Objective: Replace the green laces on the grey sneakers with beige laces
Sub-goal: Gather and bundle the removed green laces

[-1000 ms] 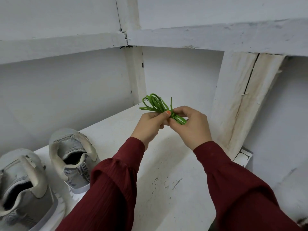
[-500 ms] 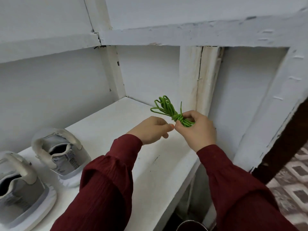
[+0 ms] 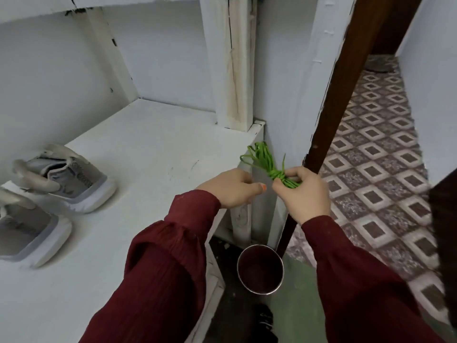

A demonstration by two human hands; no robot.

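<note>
I see the left hand (image 3: 230, 189) has let go, loosely curled, holding nothing; the right hand (image 3: 306, 196) alone grips the bundled green laces (image 3: 264, 162), now past the right edge of the surface (image 3: 153, 154), with the grey sneakers (image 3: 71, 177) well left.

Both arms forward; right grip (image 3: 304, 194) pinches green laces (image 3: 263, 158); left grip (image 3: 228, 189) loosely curled.

No readable text, labels, brands or numbers anywhere in view.
</note>
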